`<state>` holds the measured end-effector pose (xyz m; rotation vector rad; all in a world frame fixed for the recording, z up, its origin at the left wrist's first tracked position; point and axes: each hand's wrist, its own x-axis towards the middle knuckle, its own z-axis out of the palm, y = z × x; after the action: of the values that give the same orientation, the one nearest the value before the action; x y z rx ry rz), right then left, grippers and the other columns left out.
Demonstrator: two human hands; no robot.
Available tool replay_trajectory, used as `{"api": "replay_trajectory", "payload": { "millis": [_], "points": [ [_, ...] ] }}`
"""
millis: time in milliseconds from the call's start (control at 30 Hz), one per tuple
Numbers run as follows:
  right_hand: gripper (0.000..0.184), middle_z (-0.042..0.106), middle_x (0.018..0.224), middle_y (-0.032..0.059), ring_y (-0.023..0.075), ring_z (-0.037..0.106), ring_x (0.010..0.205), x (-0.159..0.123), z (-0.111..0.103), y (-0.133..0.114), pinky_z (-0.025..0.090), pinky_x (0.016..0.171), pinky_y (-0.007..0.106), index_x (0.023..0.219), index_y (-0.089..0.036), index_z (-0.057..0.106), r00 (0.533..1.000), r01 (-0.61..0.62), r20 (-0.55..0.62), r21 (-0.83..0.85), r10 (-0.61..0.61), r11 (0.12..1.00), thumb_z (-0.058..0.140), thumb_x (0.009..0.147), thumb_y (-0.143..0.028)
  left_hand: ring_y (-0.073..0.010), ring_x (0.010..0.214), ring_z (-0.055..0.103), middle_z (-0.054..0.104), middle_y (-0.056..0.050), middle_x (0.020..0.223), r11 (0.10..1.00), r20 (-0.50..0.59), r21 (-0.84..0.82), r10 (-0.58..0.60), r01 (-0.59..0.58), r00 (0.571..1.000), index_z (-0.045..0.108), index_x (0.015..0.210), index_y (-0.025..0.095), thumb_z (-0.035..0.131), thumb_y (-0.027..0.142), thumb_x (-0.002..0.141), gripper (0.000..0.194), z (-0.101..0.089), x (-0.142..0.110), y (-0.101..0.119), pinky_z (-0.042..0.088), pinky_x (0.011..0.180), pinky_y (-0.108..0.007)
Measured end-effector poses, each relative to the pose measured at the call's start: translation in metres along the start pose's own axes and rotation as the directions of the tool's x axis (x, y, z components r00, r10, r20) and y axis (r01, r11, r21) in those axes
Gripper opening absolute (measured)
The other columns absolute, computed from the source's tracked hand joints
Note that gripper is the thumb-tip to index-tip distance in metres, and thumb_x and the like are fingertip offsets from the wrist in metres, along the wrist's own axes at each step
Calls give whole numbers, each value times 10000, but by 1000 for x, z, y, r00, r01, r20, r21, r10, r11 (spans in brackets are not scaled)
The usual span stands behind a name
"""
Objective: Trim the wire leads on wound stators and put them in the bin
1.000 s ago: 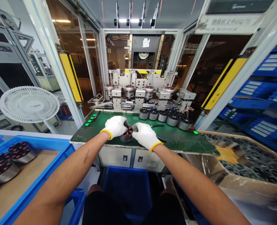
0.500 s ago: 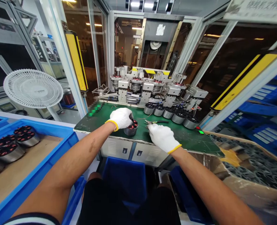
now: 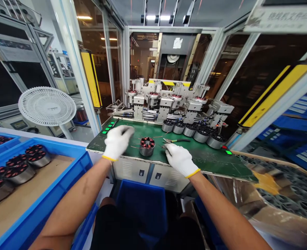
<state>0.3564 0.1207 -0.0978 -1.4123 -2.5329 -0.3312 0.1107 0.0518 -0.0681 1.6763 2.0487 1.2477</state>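
Observation:
A wound motor stator [image 3: 147,148], a steel ring with black insulators and copper-red coils, stands upright on the green worktop [image 3: 207,158]. Loose wire ends stick out from its left side. My left hand [image 3: 117,141], in a white glove, is just left of the stator and apart from it; motion smears its fingers. To the right of the stator, my gloved right hand [image 3: 179,159] has its fingers closed. Something thin may show at its fingertips, too small to name. Just beyond that hand lies a pair of cutting pliers [image 3: 178,140] with dark handles.
Several stator cores [image 3: 201,135] stand in a row at the back right, before the winding machine [image 3: 166,102]. Left are a blue bin [image 3: 84,152] of wound stators and a white fan [image 3: 48,106]. A carton [image 3: 270,211] of grey parts stands right; a blue crate [image 3: 143,185] sits below.
My left hand has let go of the stator and moved left, leaving it standing uncovered with its wire ends showing. My right hand stays about where it was. The head view has tilted slightly.

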Motion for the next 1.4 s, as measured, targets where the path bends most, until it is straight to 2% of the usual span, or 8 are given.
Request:
{"api": "replay_trajectory", "payload": {
  "millis": [100, 300, 467, 600, 767, 1033, 1267, 1400],
  "points": [
    [308, 658, 1138, 52, 209, 638, 882, 2, 0, -1, 431, 759, 301, 1128, -246, 611, 1000, 10, 9, 0, -10, 1000, 392, 914, -281, -155, 692, 664, 722, -86, 825, 916, 44, -215, -337, 338, 941, 680, 930, 136, 555, 449, 792, 364, 4, 20, -31, 544, 659, -262],
    [309, 659, 1129, 41, 210, 644, 825, -2, -2, -1, 449, 736, 307, 1132, -257, 612, 1000, -13, 8, -44, 14, 999, 392, 922, -306, -173, 632, 672, 723, -72, 731, 906, 24, -201, -375, 372, 927, 713, 802, 147, 662, 396, 682, 281, -21, 31, -43, 549, 632, -279],
    [375, 565, 1287, 70, 216, 616, 962, -16, -24, -31, 449, 782, 300, 1261, -216, 520, 973, 82, -214, -17, -84, 996, 336, 955, -331, -223, 987, 626, 700, -23, 1040, 992, -276, 124, 42, -7, 960, 667, 1071, 209, 581, 422, 759, 387, -85, 18, 10, 470, 894, -353],
    [402, 485, 1368, 82, 185, 617, 866, -15, -40, -79, 444, 713, 288, 1342, -247, 427, 929, 320, -183, -36, -321, 947, 284, 966, -256, -262, 1120, 546, 573, -6, 1279, 732, 308, 365, 488, -575, 817, 551, 1256, 295, 598, 228, 728, 535, -80, 15, 75, 408, 939, -440],
    [383, 623, 993, 122, 204, 583, 762, -26, -27, -104, 387, 599, 290, 1173, -206, 551, 920, 385, -33, -114, -390, 916, 234, 959, -185, -330, 1229, 445, 579, -78, 1258, 412, 692, 376, 472, -830, 547, 545, 1251, 272, 663, 161, 599, 671, -21, 20, 87, 418, 936, -432],
    [288, 647, 798, 49, 159, 568, 664, -36, -30, -54, 422, 629, 274, 1070, -197, 621, 966, 253, -159, 449, -202, 857, 400, 892, -248, -258, 1044, 590, 592, -21, 1229, 723, 650, 267, 353, -637, 673, 517, 1241, 305, 648, 488, 648, 634, 14, 28, 40, 473, 812, -323],
    [310, 519, 591, -39, 81, 407, 417, 30, -17, -19, 348, 409, 204, 1013, -150, 602, 985, -115, 89, 977, 149, 181, 424, 805, -295, -221, 1002, 600, 621, 9, 1145, 800, 614, 197, 350, -567, 707, 560, 1160, 300, 661, 422, 633, 550, 18, 25, 39, 459, 751, -277],
    [337, 647, 828, 23, 78, 469, 441, 25, -14, -18, 376, 452, 219, 1092, -181, 590, 974, -162, 89, 916, 207, 367, 392, 867, -334, -228, 1009, 603, 624, 21, 1160, 796, 583, 225, 352, -562, 732, 558, 1164, 328, 649, 391, 636, 540, 20, 22, 40, 451, 691, -279]
  ]
}}
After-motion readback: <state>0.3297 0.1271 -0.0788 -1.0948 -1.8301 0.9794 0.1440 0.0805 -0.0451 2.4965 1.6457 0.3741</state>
